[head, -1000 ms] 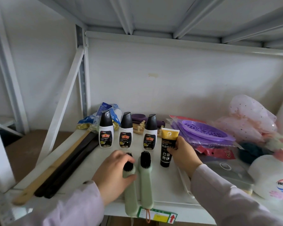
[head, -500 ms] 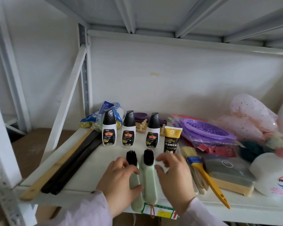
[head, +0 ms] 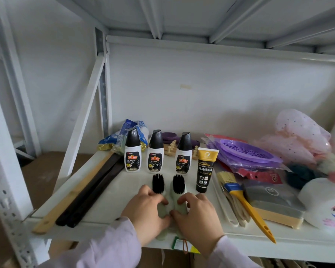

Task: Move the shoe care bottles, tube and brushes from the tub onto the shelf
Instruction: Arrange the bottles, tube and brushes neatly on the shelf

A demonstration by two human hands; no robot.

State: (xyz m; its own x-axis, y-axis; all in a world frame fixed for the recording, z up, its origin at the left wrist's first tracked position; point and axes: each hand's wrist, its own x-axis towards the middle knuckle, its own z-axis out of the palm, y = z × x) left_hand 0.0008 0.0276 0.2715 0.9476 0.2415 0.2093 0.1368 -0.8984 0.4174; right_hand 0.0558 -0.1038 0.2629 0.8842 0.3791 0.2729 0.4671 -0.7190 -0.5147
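Three white shoe-care bottles with black caps stand in a row on the white shelf (head: 108, 192): left bottle (head: 132, 151), middle bottle (head: 155, 152), right bottle (head: 183, 154). A black-and-gold tube (head: 205, 171) stands on its cap to their right. Two pale green brushes with black bristles lie side by side in front, left brush (head: 158, 183) and right brush (head: 179, 185). My left hand (head: 146, 211) rests on the left brush's handle and my right hand (head: 198, 215) on the right brush's handle. The tub is out of view.
Dark and wooden sticks (head: 89, 192) lie along the shelf's left edge. A yellow-handled paintbrush (head: 246, 202), a grey-topped block (head: 273, 202), a white pump bottle (head: 325, 204), purple plastic trays (head: 246, 151) and pink netting (head: 298, 136) crowd the right side. Foil packets (head: 120, 138) sit at the back.
My right hand let go of the tube and came down onto the right brush. Both hands now sit on the two brush handles, which lie close together.
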